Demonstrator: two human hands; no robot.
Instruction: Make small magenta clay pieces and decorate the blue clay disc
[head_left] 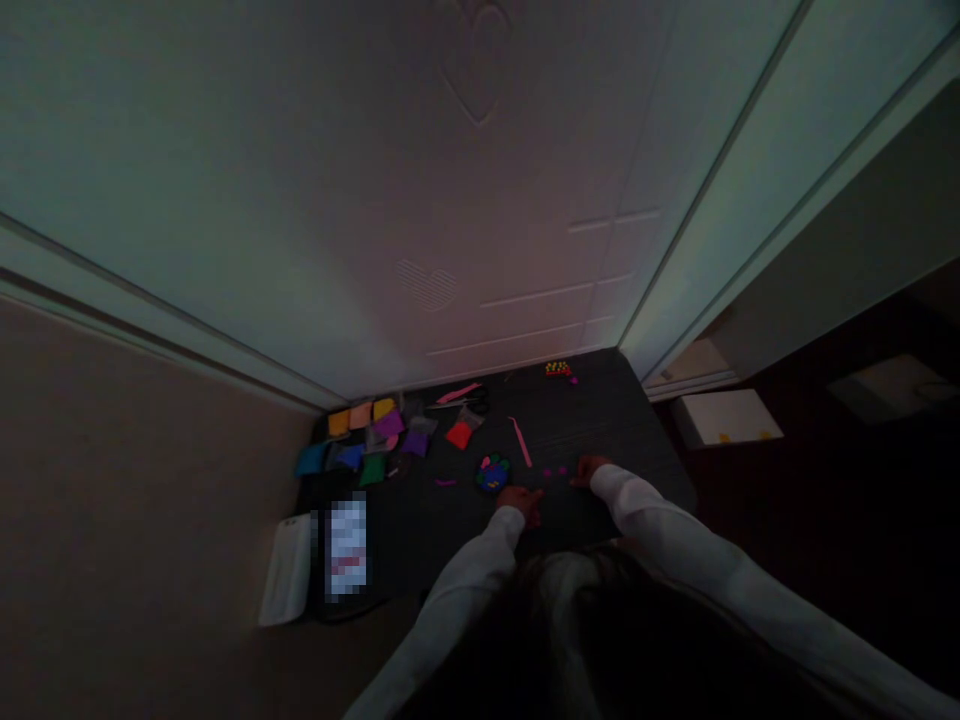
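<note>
Low over the dark table, my left hand (521, 503) is just below a round blue-and-green piece (493, 474) with pink and yellow bits on it. Its fingers point right and look apart, with nothing visible in them. My right hand (588, 470) is at the tabletop with its fingers bent together; what they hold, if anything, is too dark and small to see. Two small purple lumps (555, 471) lie between the hands, nearer the right. Pink tweezers (520, 442) lie above them, and a thin purple strip (445, 483) lies to the left.
Several coloured packets (373, 467) cover the table's (600, 410) left side. Scissors (469, 400) and a red packet (460, 433) lie towards the wall. A red piece with yellow dots (557, 369) sits at the back edge. A blurred bright screen (346, 548) is at front left.
</note>
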